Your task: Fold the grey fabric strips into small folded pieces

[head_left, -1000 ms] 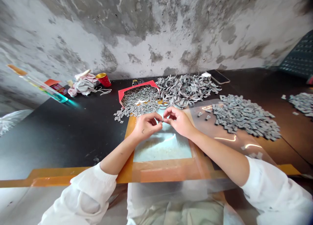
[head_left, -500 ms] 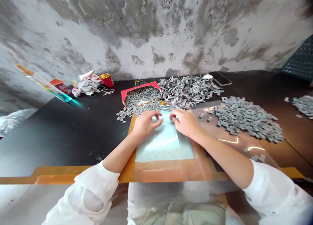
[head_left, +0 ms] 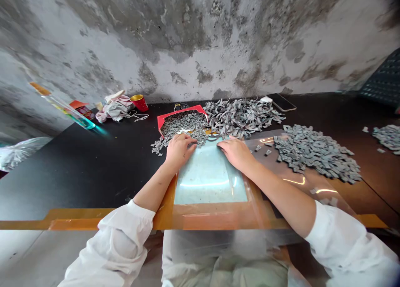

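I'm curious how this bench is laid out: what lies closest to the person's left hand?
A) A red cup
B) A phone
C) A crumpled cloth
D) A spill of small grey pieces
D. The left hand sits right at the edge of the small grey pieces spilling from the red-edged bag.

My white sleeves (head_left: 121, 241) stand out against the black tabletop (head_left: 78, 183), and a pale blue-green sheet (head_left: 209, 174) lies within a border of orange tape (head_left: 218, 216). Beyond it, the grey strips (head_left: 240, 117) and grey cut pieces (head_left: 315, 153) show lighter markings too small to make out, beside a bright red folder (head_left: 165, 118). A red cup (head_left: 139, 103) has a gold rim, and the wall (head_left: 200, 41) is blotched dark grey over white.
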Action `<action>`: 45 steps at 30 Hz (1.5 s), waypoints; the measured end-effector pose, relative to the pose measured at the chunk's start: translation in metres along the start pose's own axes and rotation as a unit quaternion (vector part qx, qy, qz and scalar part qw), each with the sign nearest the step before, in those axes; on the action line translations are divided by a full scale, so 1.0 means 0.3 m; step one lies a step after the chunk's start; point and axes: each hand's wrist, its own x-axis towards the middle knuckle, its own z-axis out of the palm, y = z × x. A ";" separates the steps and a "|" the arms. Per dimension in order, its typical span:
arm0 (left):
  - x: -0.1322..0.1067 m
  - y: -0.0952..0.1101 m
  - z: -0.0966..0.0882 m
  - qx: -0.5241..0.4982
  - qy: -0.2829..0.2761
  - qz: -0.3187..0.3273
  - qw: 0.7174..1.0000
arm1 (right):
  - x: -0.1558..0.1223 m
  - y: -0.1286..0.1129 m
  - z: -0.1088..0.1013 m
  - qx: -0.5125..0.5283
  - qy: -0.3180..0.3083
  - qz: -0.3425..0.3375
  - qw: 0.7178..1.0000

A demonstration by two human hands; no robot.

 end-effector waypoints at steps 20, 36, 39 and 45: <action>-0.003 0.045 -0.047 -0.230 0.097 -0.087 0.964 | -0.010 -0.003 -0.028 0.242 0.140 0.043 0.959; -0.042 0.181 -0.036 -0.564 -0.015 -0.155 0.811 | -0.010 -0.090 -0.029 0.708 0.044 0.240 0.663; -0.046 0.177 -0.028 -0.564 -0.015 -0.168 0.808 | -0.009 -0.094 -0.035 0.720 0.041 0.249 0.646; -0.051 0.190 -0.032 -0.557 -0.016 -0.210 0.803 | -0.011 -0.100 -0.048 0.746 0.032 0.251 0.616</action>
